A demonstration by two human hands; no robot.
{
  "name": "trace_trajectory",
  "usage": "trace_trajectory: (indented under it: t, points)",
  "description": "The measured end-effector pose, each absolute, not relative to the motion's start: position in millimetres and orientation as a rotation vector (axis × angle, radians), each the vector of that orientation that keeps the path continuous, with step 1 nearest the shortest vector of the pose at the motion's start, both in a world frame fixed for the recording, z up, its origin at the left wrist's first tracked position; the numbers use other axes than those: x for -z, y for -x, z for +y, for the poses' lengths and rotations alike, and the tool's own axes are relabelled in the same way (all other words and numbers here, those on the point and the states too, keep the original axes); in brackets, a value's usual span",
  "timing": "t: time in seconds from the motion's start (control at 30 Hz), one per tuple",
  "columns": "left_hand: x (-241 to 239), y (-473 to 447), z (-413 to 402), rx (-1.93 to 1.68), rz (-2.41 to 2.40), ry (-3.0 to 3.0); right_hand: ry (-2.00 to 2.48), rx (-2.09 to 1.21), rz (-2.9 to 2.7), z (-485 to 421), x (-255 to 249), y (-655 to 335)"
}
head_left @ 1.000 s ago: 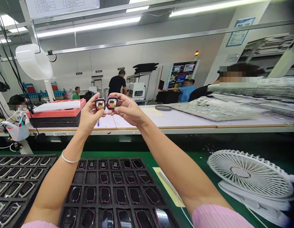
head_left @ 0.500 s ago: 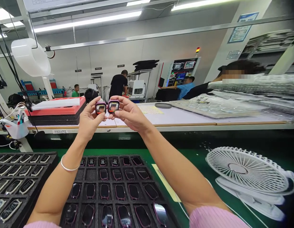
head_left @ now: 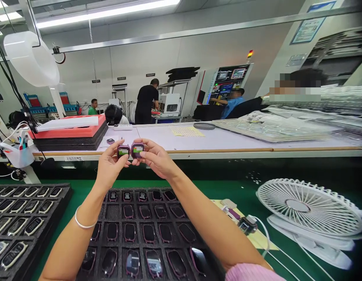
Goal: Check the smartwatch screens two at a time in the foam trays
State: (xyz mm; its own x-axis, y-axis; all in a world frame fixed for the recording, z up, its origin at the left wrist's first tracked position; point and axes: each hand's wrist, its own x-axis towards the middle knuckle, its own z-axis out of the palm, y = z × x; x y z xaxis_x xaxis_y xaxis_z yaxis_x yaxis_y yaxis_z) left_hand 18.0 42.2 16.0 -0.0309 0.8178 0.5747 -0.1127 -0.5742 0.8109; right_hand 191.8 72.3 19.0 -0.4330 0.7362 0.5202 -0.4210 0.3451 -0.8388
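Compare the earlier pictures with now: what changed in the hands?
The left hand and right hand have lowered together, down toward the shelf edge, and the images on both screens have changed. Nothing was visibly taken or let go: each hand holds one watch-like device, the left device and right device side by side. The fan stayed put.

White fan (head_left: 298, 205) on green tabletop (head_left: 243, 197), red slab (head_left: 100, 121) on black stack (head_left: 70, 144), white roll (head_left: 19, 58)

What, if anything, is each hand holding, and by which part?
The left hand holds one watch by the edges of its case; the right hand holds another watch, also by its edges.
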Motion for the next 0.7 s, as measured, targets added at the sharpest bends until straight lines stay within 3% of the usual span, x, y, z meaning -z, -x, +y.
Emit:
trace_trajectory:
  t: [0.7]
  points:
    - [-13.9,-19.4,32.7,-1.629,0.751,-1.502,0.396,-1.24,-1.511,67.0,-14.2,-191.2]
